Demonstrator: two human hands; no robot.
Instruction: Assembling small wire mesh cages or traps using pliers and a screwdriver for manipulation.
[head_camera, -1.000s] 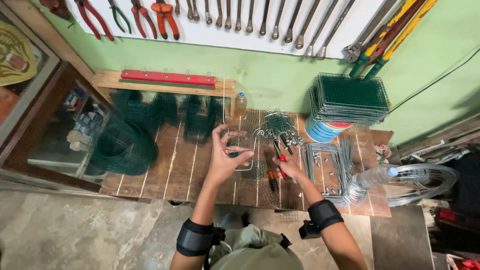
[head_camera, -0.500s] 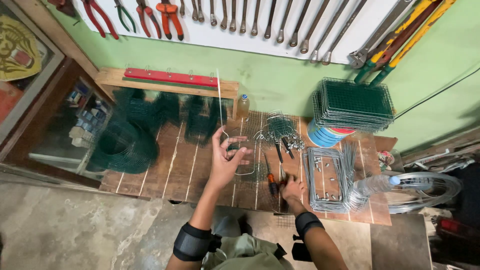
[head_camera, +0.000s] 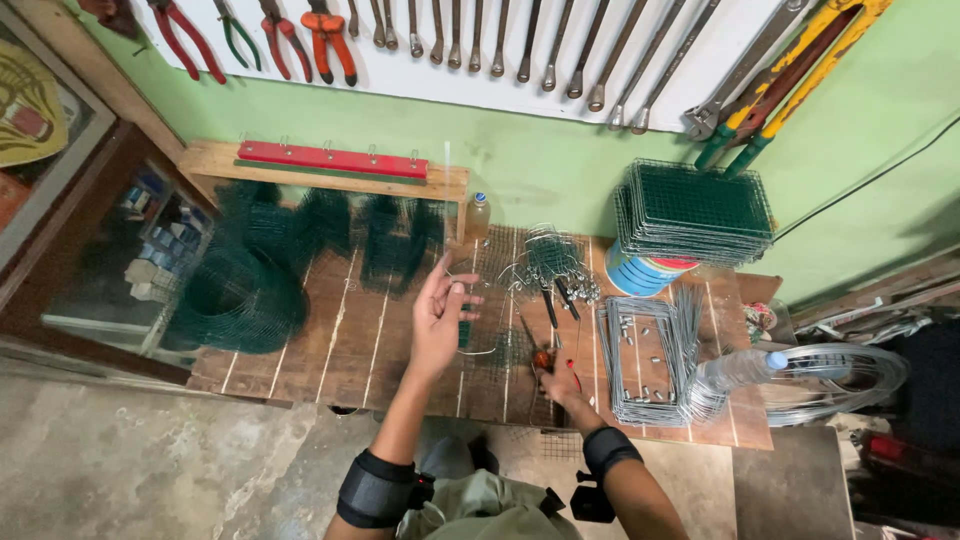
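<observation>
Wooden workbench (head_camera: 330, 350) below a green wall hung with tools | left hand (head_camera: 440, 315) raised mid-bench, fingers pinching a bent wire piece (head_camera: 470, 300) | right hand (head_camera: 560, 383) at near edge, closed on red-handled pliers (head_camera: 545, 355) | wire frames (head_camera: 645, 365) to the right

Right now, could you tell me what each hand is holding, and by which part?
Left hand pinches a thin bent grey wire piece by its near end; right hand rests on red-handled pliers, its grip unclear.
</observation>
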